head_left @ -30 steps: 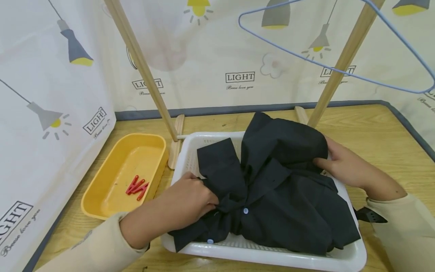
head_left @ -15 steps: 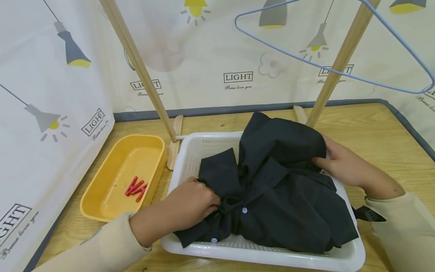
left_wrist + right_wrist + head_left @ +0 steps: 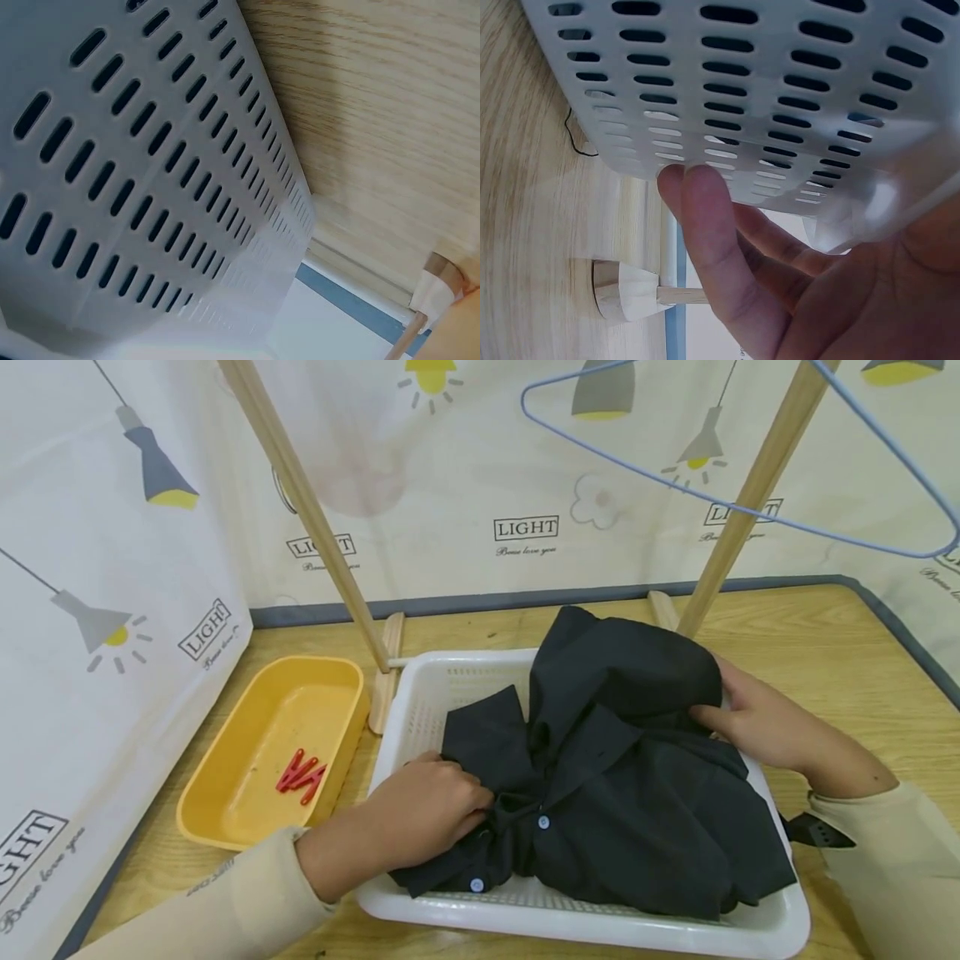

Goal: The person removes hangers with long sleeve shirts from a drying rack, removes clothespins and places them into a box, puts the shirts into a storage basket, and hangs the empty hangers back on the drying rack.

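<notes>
A black shirt [image 3: 637, 827] with pale blue buttons lies bunched in a white slotted laundry basket [image 3: 585, 925]. At the basket's left side, my left hand [image 3: 423, 810] has curled fingers on the shirt and holds a fold of it; the fingertips are hidden in the cloth. My right hand [image 3: 765, 722] grips the basket's right side, thumb over the rim by the shirt. In the right wrist view its fingers [image 3: 712, 225] press against the slotted outer wall. The left wrist view shows only the basket wall [image 3: 172, 150], with the hand out of sight.
A yellow tray [image 3: 202, 793] with red clothespins [image 3: 300, 775] stands left of the basket. Two wooden posts [image 3: 311, 518] rise behind it, and a blue hanger [image 3: 637, 468] hangs at the upper right. A printed curtain [image 3: 450, 485] borders the wooden table [image 3: 840, 635].
My left hand has shifted slightly right and down with the shirt fold, and the upright flap beside it has sunk lower. My right hand has stayed at the basket's side.
</notes>
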